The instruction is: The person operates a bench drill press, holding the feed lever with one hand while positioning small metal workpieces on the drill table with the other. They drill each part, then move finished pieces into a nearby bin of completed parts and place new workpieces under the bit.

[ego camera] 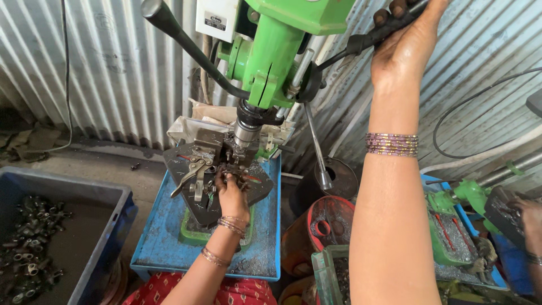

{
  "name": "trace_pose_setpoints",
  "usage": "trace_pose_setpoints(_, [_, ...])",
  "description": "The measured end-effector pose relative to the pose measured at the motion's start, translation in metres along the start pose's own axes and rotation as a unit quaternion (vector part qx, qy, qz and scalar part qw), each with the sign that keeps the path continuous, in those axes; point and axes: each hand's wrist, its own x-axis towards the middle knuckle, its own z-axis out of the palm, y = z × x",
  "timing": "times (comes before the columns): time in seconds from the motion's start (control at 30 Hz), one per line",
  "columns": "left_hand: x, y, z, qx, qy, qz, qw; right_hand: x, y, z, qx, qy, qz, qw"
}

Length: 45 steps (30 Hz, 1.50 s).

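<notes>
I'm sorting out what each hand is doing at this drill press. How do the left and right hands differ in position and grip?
The left hand sits low on the dark fixture under the spindle, fingers pinching a small part; the right hand is raised high, wrapped around the black feed lever. The left arm reaches forward and down; the right points upward. Both wrists wear bangles.

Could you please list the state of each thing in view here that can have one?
Right hand: raised, gripping the feed lever.
Left hand: on the small metal part under the spindle.
Drill spindle: above the part; contact cannot be told.
Toggle clamp: handle lying down on the fixture.
Blue tray: strewn with metal chips.
Dark crate: partly filled with small metal pieces.
</notes>
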Motion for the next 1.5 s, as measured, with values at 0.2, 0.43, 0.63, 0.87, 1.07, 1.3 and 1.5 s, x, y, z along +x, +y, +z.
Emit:
trace_pose_setpoints(0.2, [-0.003,0.002,0.009,-0.095,0.019,-0.058,0.994,0.002,0.003,-0.004,-0.001,-0.002,-0.006,1.000])
trace_pose_setpoints(0.43, [-0.013,0.015,-0.003,-0.095,-0.085,-0.094,0.987,-0.003,0.001,-0.004,-0.004,-0.014,-0.003,1.000])
trace_pose_setpoints(0.63, [-0.010,0.009,-0.010,0.014,-0.019,-0.018,1.000,-0.005,0.000,-0.002,-0.001,-0.014,-0.002,1.000])
trace_pose_setpoints(0.87, [0.004,0.014,0.006,0.042,0.062,-0.062,0.995,-0.004,-0.001,0.001,-0.023,-0.022,-0.003,0.999])
trace_pose_setpoints(1.07, [-0.001,0.033,0.003,0.089,-0.026,-0.124,0.988,-0.009,-0.002,0.008,-0.012,0.002,-0.002,1.000])
trace_pose_setpoints(1.3, [-0.082,0.083,0.005,0.759,-0.226,0.309,0.527,-0.011,-0.003,0.013,-0.009,0.007,0.006,1.000])
trace_pose_setpoints(1.5, [-0.020,0.168,-0.002,0.745,-0.018,0.458,0.485,-0.015,-0.004,0.011,-0.007,-0.021,-0.005,1.000])
